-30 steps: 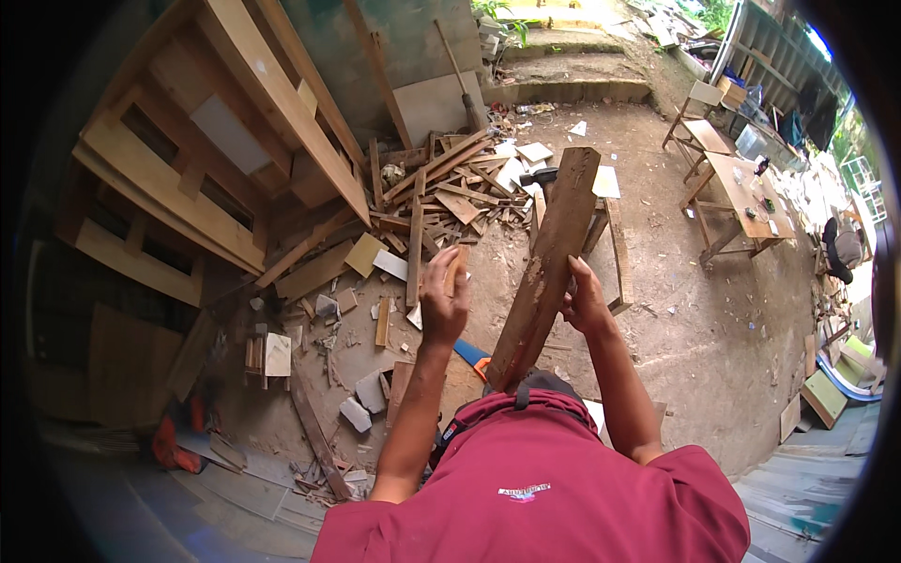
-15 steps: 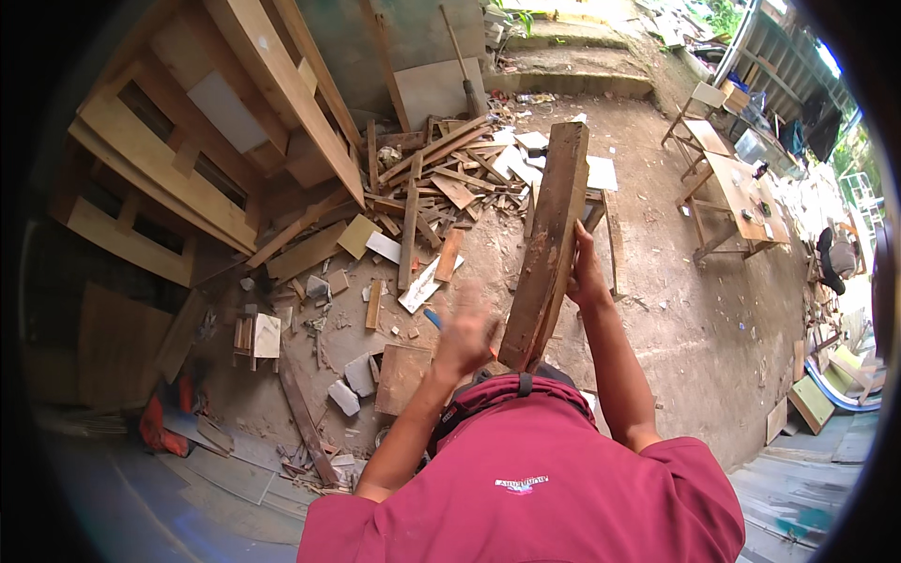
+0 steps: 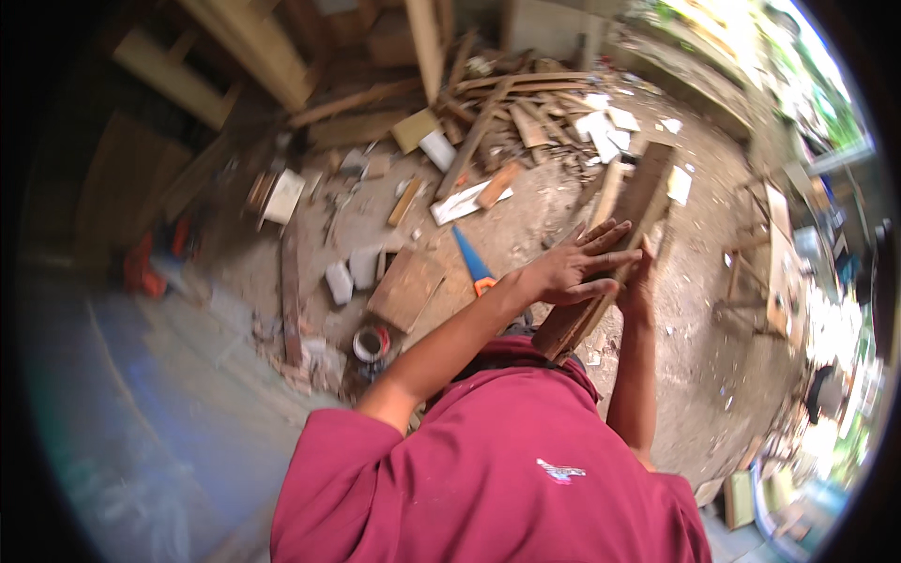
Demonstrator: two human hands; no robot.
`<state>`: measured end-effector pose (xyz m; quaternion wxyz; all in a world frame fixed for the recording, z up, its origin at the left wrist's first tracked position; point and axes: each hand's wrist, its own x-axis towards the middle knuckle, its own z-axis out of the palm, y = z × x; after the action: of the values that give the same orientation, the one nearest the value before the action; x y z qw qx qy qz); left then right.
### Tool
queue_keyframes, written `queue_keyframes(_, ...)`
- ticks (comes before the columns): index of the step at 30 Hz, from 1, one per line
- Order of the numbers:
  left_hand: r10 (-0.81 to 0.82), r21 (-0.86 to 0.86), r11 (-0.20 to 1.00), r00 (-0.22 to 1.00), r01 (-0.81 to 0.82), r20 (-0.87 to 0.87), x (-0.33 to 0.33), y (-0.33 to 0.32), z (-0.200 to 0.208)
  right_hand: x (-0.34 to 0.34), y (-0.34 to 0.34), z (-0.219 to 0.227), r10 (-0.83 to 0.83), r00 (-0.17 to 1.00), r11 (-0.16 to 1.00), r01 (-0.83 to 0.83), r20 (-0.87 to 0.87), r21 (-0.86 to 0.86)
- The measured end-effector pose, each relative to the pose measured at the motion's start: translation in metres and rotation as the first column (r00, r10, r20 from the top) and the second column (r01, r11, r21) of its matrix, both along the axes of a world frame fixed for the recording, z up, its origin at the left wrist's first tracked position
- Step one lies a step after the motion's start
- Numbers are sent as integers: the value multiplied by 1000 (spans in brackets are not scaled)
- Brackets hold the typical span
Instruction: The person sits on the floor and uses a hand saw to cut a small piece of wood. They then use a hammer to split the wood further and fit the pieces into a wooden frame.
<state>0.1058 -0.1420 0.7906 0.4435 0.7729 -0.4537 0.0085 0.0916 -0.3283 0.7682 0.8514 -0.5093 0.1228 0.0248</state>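
Observation:
A thick, worn brown wooden plank (image 3: 649,188) leans up from near my waist, its top tilted away to the right. My left hand (image 3: 574,267) lies across its broad face, fingers stretched out and spread. On the plank's right side my right hand (image 3: 639,280) grips the edge, its fingers partly hidden behind the wood. Below and left of the plank, a handsaw (image 3: 467,251) with a blue blade and orange handle shows beyond my left forearm. What the saw rests against is hard to make out.
Scrap boards (image 3: 535,122) are heaped on the dirt floor ahead. A brown wooden panel (image 3: 406,289), pale blocks (image 3: 340,282) and a round tin (image 3: 371,344) lie at left. A small wooden box (image 3: 282,197) stands farther left; a wooden table (image 3: 779,267) is at far right.
My left hand has moved up and right from beside the plank's lower end onto its face. The view has turned left, and more of the saw shows. My right hand keeps hold of the plank.

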Motion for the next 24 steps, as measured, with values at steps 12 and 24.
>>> queue_keyframes(12,551,257,805,510,-535,-661,-20,59,-62,-9,15,-55,135,925,971,-194,-354,-138)
queue_keyframes(24,870,618,473,443,-627,-216,45,103,-135,7,38,-13,151,982,987,-156,113,41)
